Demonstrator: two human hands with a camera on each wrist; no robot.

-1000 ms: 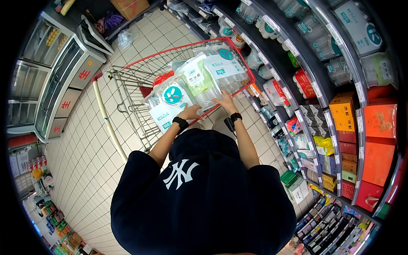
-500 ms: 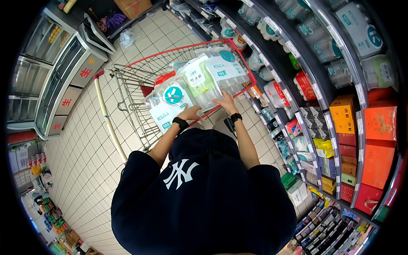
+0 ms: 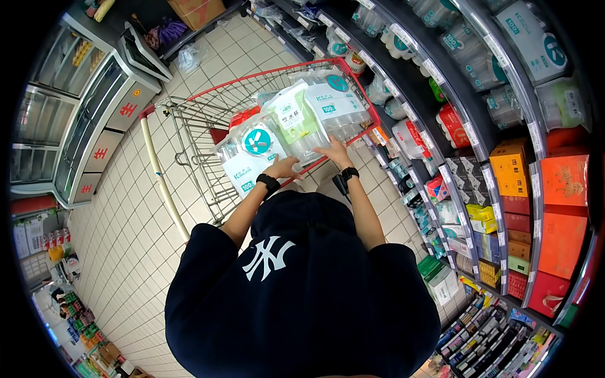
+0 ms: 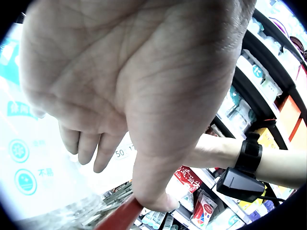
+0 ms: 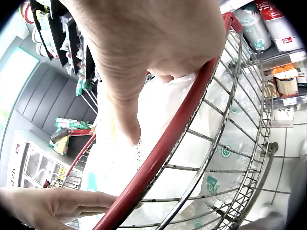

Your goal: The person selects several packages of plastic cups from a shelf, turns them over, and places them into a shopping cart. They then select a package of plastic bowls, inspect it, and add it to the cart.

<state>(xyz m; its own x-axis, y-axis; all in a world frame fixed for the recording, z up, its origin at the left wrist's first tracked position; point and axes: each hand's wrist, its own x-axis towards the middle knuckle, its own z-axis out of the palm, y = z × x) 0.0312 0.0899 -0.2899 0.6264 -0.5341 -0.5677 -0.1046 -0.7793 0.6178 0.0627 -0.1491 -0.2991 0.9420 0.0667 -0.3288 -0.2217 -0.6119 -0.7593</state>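
Observation:
Three clear-wrapped packs of disposable plastic cups lie side by side in a red-rimmed wire shopping cart [image 3: 252,77]. My left hand [image 3: 282,168] rests along the near side of the left white-and-teal cup pack [image 3: 242,173], its fingers pointing right. In the left wrist view its palm faces the camera, and the thumb reaches down near the red rim. My right hand [image 3: 334,155] lies spread at the near end of the green-and-white cup pack [image 3: 293,120], thumb out to the left. Beyond it sits the right cup pack [image 3: 334,104]. The right hand's other fingertips are hidden in the right wrist view.
Shelves of wrapped cups, boxes and bags [image 3: 469,132] curve along the right, close to the cart. Glass-fronted freezers [image 3: 88,126] stand at left. A clear plastic bag [image 3: 188,58] lies on the tiled floor beyond the cart. Green-and-white boxes [image 3: 438,277] sit by the shelf foot.

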